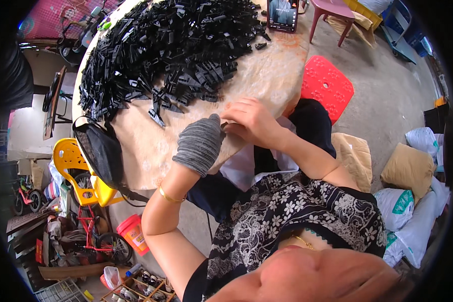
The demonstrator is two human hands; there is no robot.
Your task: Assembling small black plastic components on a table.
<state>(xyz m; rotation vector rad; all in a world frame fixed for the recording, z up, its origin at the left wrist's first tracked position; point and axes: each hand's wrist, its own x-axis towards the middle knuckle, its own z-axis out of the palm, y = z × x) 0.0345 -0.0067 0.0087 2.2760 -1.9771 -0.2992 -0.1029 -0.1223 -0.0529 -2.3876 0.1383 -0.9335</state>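
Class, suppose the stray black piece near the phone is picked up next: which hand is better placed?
Probably the right hand: it is bare and nearer the black piece by the phone. The gloved left hand is farther away. What either holds is unclear.

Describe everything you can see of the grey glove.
The grey glove covers the left hand and ends around the wrist. It looks like knitted fabric, streaked in lighter and darker grey. It sits over the near part of the table, close beside the bare right hand; whether they touch is unclear.
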